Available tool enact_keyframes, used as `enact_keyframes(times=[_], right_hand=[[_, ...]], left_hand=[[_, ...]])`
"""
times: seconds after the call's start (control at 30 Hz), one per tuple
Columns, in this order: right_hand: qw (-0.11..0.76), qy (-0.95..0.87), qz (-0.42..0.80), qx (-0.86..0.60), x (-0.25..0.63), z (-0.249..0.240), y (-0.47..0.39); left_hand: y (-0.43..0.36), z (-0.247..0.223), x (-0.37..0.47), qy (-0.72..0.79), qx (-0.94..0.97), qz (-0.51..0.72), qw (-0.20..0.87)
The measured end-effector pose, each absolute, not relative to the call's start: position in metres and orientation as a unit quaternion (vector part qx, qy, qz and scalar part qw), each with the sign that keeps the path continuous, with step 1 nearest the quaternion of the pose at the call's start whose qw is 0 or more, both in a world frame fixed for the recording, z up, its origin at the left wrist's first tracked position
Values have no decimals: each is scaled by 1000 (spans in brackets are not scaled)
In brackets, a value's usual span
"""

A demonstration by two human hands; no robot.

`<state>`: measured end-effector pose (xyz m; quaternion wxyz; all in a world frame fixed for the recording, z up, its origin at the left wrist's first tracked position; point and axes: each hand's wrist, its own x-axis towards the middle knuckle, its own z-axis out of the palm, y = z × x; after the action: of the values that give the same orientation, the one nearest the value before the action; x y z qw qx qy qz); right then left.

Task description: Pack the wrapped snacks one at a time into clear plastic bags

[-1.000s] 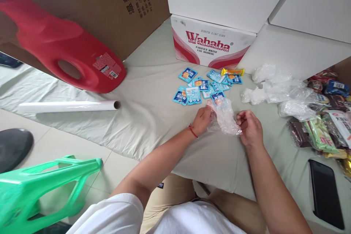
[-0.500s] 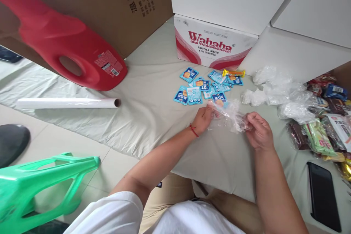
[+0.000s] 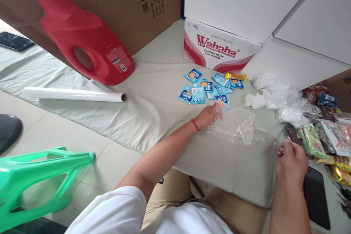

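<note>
My left hand [image 3: 210,115], a red string at its wrist, pinches one edge of a thin clear plastic bag [image 3: 236,124]. The bag spreads crumpled over the cloth, just in front of several blue snack packets [image 3: 199,95]. A yellow-wrapped bar [image 3: 236,77] rests at the back of those packets. Off to the right, my right hand [image 3: 292,159] is closed with its fingers curled together, apart from the main part of the bag. Faint clear film shows between the bag and this hand; what its fingers hold, if anything, I cannot make out.
Crumpled clear plastic bundles [image 3: 282,97] and mixed packaged snacks [image 3: 315,140] lie at the right, with a black phone [image 3: 316,197] nearer me. A Wahaha carton [image 3: 219,45] stands behind. Leftward are a red jug [image 3: 90,44], a white film roll [image 3: 74,94] and a green stool [image 3: 46,179].
My right hand has moved right and towards me, away from the bag. The bag, bunched between both hands before, now lies spread out from my left hand. The camera view has shifted slightly.
</note>
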<state>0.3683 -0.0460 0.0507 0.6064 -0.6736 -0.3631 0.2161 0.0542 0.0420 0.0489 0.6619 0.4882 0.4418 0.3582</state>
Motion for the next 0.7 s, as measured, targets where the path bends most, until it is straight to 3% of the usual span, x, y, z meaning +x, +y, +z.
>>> enact_keyframes(times=[0.1, 0.23, 0.3, 0.5, 0.6, 0.7], right_hand=[[575, -482, 0, -661, 338, 53, -64], [370, -749, -58, -547, 272, 48, -58], [327, -795, -77, -505, 244, 43, -44], [420, -734, -69, -529, 245, 60, -10], [481, -664, 32, -571, 273, 86, -11], [539, -561, 177, -603, 296, 109, -24]], left_hand=[[43, 47, 56, 442, 474, 356, 674], [45, 40, 58, 444, 490, 363, 657], [45, 38, 58, 452, 506, 362, 639], [42, 37, 50, 397, 604, 328, 609], [35, 39, 41, 393, 664, 287, 567], [23, 45, 29, 451, 688, 328, 464]])
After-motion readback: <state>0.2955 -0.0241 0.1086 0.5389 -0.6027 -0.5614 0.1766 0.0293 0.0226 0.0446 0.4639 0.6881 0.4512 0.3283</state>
